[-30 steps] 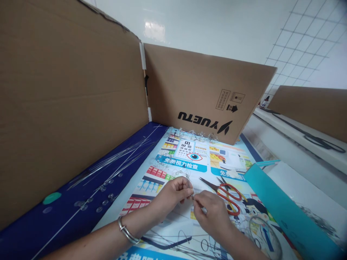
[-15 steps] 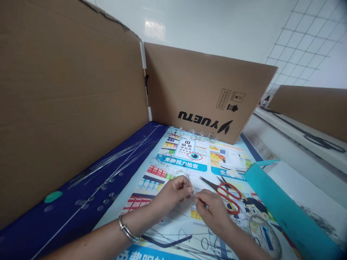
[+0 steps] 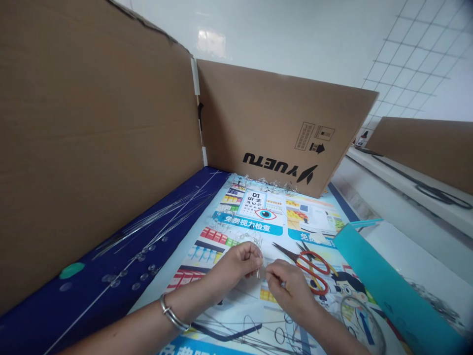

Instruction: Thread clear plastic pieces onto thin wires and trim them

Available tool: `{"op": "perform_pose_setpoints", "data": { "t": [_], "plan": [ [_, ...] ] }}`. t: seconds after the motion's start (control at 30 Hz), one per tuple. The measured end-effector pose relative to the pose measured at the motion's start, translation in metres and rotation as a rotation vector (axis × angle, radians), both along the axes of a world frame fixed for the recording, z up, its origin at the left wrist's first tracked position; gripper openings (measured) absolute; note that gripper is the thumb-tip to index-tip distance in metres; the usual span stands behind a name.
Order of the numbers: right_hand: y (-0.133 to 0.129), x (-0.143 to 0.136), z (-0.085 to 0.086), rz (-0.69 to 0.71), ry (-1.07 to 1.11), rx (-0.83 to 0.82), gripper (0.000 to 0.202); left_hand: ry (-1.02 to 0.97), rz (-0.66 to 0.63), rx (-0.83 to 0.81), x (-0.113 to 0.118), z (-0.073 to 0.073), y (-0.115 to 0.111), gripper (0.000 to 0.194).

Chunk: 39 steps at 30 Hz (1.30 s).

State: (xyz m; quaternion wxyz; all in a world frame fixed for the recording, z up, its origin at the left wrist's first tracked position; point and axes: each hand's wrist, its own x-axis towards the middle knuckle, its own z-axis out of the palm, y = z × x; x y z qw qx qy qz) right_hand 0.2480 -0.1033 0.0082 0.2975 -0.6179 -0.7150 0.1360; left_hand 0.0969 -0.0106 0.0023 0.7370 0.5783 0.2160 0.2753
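My left hand (image 3: 244, 261), with a silver bangle (image 3: 172, 315) on its wrist, is closed in a pinch over the printed mat. Thin silvery wires (image 3: 258, 272) stick out above and below its fingertips. Close on its right, my right hand (image 3: 288, 283) is also closed, thumb pressed to the fingers; what it pinches is too small to make out. Beyond the right hand lie red-handled scissors (image 3: 296, 256), partly over another dark-tipped tool (image 3: 303, 246). Loose wires and rings (image 3: 280, 335) are spread below the hands.
Straight wires (image 3: 162, 212) and clear round beads (image 3: 151, 268) lie on the blue strip at left, near a green oval piece (image 3: 73, 269). Clear beaded pieces (image 3: 273, 186) line the cardboard wall (image 3: 281, 118). A teal box (image 3: 391, 281) holding grey wire bits stands at right.
The wires in my left hand now show more plainly, pointing up and down from the fingertips. Both hands have barely moved.
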Motion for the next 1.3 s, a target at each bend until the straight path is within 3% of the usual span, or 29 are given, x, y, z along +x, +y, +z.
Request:
{"op": "perform_pose_setpoints", "data": {
  "t": [0.37,0.5,0.6,0.7,0.83,1.0,1.17,1.3],
  "plan": [
    [-0.002,-0.001,-0.002,0.002,-0.065,-0.014,0.017,0.009,-0.082,-0.033,0.002,-0.002,-0.004,0.018],
    [0.0,0.003,0.005,0.032,-0.17,-0.05,0.016,0.075,-0.052,-0.021,0.002,-0.002,-0.001,0.02],
    [0.003,0.021,0.021,-0.021,-0.326,-0.107,0.018,0.104,-0.016,-0.029,0.001,-0.004,0.003,0.021],
    [0.004,0.054,0.039,-0.198,-0.531,-0.191,0.023,0.101,0.0,-0.027,0.001,-0.004,0.005,0.021],
    [0.002,0.1,0.05,-0.321,-0.67,-0.375,0.021,0.111,-0.004,-0.037,0.001,-0.001,0.004,0.022],
    [-0.001,0.129,0.041,-0.323,-0.641,-0.489,0.019,0.12,0.014,-0.065,0.002,0.002,0.003,0.024],
    [0.001,0.133,0.024,-0.336,-0.621,-0.519,0.021,0.096,0.007,-0.058,0.001,-0.005,0.004,0.022],
    [0.004,0.133,0.02,-0.356,-0.569,-0.504,0.021,0.12,0.04,-0.083,0.001,-0.005,0.004,0.023]
  ]
}}
